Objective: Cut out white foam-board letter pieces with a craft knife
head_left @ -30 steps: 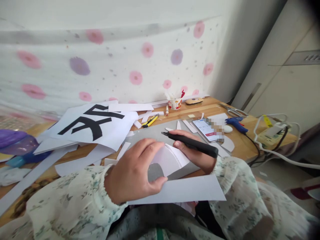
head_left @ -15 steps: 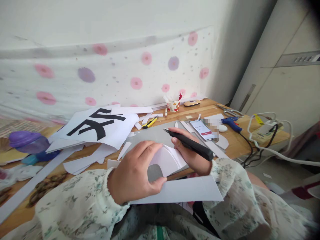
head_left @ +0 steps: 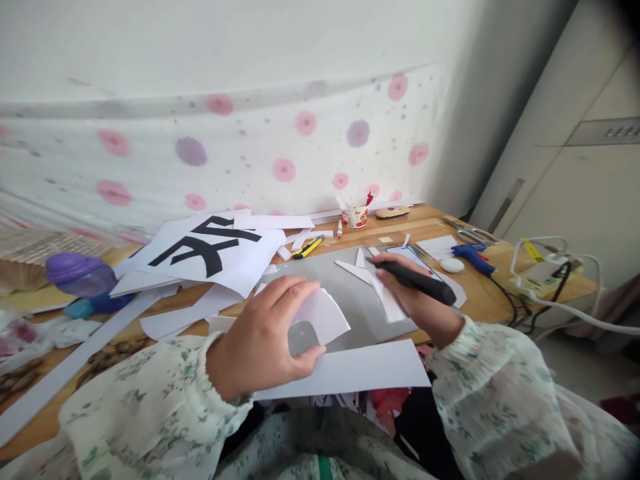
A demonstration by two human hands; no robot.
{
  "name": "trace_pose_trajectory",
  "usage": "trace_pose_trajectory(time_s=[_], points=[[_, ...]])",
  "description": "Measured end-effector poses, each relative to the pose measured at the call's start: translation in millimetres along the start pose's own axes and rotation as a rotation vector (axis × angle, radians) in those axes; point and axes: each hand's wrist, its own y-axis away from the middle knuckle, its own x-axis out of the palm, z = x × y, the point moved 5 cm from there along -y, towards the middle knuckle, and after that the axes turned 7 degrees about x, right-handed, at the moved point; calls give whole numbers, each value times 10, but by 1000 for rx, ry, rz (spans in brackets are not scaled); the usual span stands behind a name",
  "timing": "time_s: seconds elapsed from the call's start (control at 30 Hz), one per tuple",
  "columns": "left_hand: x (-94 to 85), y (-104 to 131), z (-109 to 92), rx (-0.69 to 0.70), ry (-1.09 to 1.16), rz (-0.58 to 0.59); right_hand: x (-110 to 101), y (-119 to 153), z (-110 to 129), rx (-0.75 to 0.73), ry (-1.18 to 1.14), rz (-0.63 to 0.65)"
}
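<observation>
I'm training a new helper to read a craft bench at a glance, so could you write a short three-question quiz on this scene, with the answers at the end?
1. True or false: the left hand holds a curved white piece, while the right hand holds a black tool.

2. What is the main colour of the glue gun lying near the scissors?
a) red
b) blue
c) green

3. Fill in the missing word: seen from the wearer's side, the yellow-and-black cutter lies to the ____ of the printed cup.

Key: 1 true; 2 b; 3 left
</observation>
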Motion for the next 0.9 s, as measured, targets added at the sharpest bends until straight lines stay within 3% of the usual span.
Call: trace_pose_trajectory(time_s=[0.1, 0.17, 0.2, 0.27, 0.37, 0.47, 0.57, 0.67, 0.8, 0.9], points=[[-33, 41, 52, 9, -5, 16, 115, 151, 11, 43, 53, 482], [-32, 61, 87, 18, 0, 32, 165, 281, 36, 76, 107, 680], [-24, 69, 105, 21, 5, 40, 179, 323, 58, 83, 114, 707], [4, 78, 138, 22, 16, 53, 196, 352, 125, 94, 27, 633], [83, 69, 147, 43, 50, 95, 273, 350, 215, 184, -320, 471], [171, 23, 107, 91, 91, 168, 446, 359, 280, 278, -595, 413], [197, -63, 72, 170, 129, 214, 629, 377, 307, 326, -710, 411], [162, -158, 123, 215, 98, 251, 713, 361, 252, 343, -742, 288], [53, -233, 320, 51, -131, 173, 698, 275, 122, 335, -721, 36], [61, -219, 324, -58, -144, 79, 661, 213, 59, 329, -700, -115]])
